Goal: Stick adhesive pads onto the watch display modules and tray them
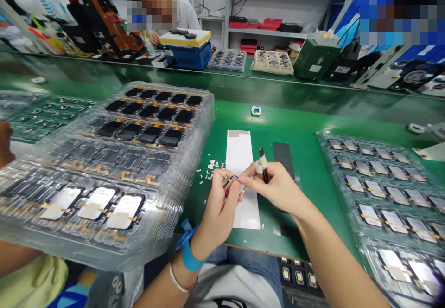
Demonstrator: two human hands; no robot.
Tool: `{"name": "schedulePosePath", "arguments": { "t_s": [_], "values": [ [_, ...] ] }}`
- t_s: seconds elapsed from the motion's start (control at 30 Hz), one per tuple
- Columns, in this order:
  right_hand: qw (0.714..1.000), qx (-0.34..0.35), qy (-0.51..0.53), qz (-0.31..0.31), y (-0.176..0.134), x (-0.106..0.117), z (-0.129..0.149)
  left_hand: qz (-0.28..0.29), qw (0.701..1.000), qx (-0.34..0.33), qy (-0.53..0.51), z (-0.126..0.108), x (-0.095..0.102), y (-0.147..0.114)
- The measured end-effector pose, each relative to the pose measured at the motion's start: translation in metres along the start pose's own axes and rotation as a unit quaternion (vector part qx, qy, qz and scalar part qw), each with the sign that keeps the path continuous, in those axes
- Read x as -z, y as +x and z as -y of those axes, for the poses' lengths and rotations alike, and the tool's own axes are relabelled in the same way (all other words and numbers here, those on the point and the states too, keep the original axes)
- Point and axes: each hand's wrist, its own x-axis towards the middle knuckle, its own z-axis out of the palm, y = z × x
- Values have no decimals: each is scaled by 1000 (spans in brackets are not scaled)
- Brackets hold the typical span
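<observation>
My left hand (220,203) pinches a small watch screen module (239,187) with orange flex strips, held over a white paper sheet (239,152). My right hand (278,185) is closed around a slim dark tool (265,174) with pale material wrapped about its middle; its kind is hard to make out. Right fingertips meet the module's edge, and part of it is hidden behind my fingers. Little white scraps (212,165) lie left of the sheet. On its other side is a dark grey strip (283,157).
At left rises a tall stack of clear trays (194,159), the top one holding black screens. Another tray (347,196) of modules lies at right. A small white-framed part (256,111) rests behind the sheet. Across the bench a person sits by a blue box (189,55).
</observation>
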Motion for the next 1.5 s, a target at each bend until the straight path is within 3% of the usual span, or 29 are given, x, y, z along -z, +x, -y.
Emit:
{"name": "schedulePosePath", "arguments": {
  "t_s": [0.17,0.27,0.4,0.47,0.67,0.97,1.2,1.37,1.5],
  "values": [
    [1000,2,11,-23,1,-1,-3,-5,1000,-9,12,0,-1,2],
    [993,11,41,-108,14,6,-5,16,999,-27,42,-2,-2,2],
    [962,-8,31,-272,53,21,-18,59,989,-35,127,-5,-3,3],
    [952,-30,37,-303,76,26,-30,74,983,-37,166,-6,-3,3],
    [942,-74,66,-321,122,20,-67,69,941,-84,319,-2,-5,6],
    [938,-105,88,-319,131,13,-83,72,901,-106,414,-6,-8,9],
    [944,-107,121,-286,131,16,-81,72,903,-105,411,-6,-7,10],
    [953,-96,157,-241,122,21,-63,70,907,-111,399,-5,-6,9],
    [954,-61,185,-229,106,27,-33,46,947,-93,304,-5,-5,8]
  ]
}}
